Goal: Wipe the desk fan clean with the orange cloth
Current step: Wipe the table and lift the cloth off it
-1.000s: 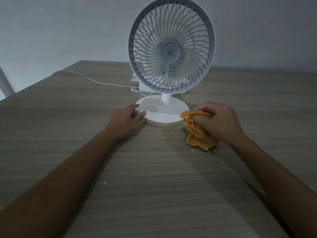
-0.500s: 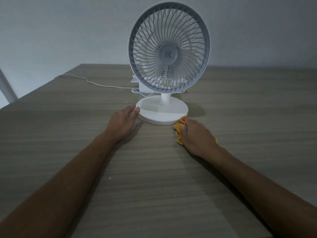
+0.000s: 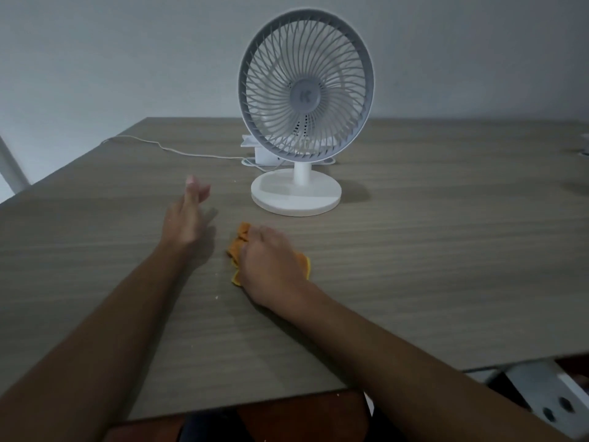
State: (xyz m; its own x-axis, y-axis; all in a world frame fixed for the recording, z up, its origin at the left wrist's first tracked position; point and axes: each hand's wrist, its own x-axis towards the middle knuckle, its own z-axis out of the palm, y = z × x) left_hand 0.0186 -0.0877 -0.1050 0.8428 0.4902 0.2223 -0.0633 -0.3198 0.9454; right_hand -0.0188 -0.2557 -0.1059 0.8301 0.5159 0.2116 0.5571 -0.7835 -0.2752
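The white desk fan (image 3: pixel 306 100) stands upright on its round base (image 3: pixel 296 196) toward the back of the wooden table (image 3: pixel 430 250). The orange cloth (image 3: pixel 237 250) lies bunched on the table in front of the base, a short way to its left. My right hand (image 3: pixel 271 266) covers most of the cloth with fingers curled round it. My left hand (image 3: pixel 186 218) hovers left of the base with straight fingers, blurred at the tips, touching nothing.
A white cable (image 3: pixel 165 148) runs from the table's left edge to a small white box (image 3: pixel 264 151) behind the fan. The table's front edge (image 3: pixel 242 406) is near my body. A white bracket with holes (image 3: pixel 548 400) sits below the table at the right.
My left hand has come off the fan base and moved left. My right hand has drawn the cloth back from the base toward me. The view has pulled back.
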